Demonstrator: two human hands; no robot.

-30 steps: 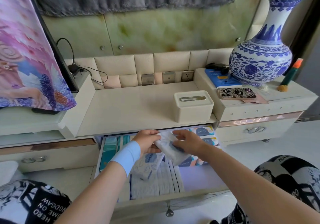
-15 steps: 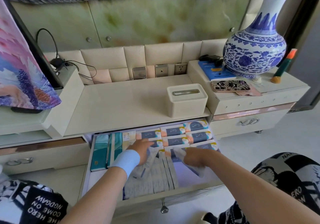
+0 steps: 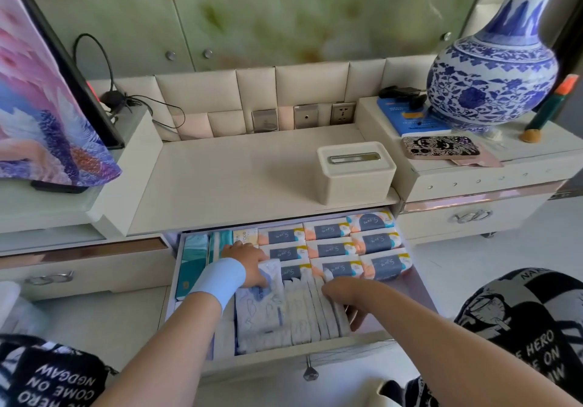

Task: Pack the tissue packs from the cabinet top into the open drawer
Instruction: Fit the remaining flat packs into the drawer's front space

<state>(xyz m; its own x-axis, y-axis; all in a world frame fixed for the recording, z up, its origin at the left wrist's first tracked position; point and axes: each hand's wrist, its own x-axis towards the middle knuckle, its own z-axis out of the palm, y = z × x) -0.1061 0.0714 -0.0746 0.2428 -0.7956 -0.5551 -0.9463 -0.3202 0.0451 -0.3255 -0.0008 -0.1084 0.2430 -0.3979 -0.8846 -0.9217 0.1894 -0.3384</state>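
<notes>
The left hand (image 3: 249, 263) pinches a white tissue pack (image 3: 268, 275) into the open drawer (image 3: 315, 348). The right hand (image 3: 344, 293) presses the row with fingers together. Next, seat it, then release.

We read "HERO" and "ON" on the printed trousers (image 3: 533, 340), "COME ON" upside down on the other knee; script on the orange-edged tissue packs (image 3: 328, 250) stays illegible.

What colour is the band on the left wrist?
Light blue. The wristband shows clearly in the head view, just behind the left hand in the drawer.
</notes>
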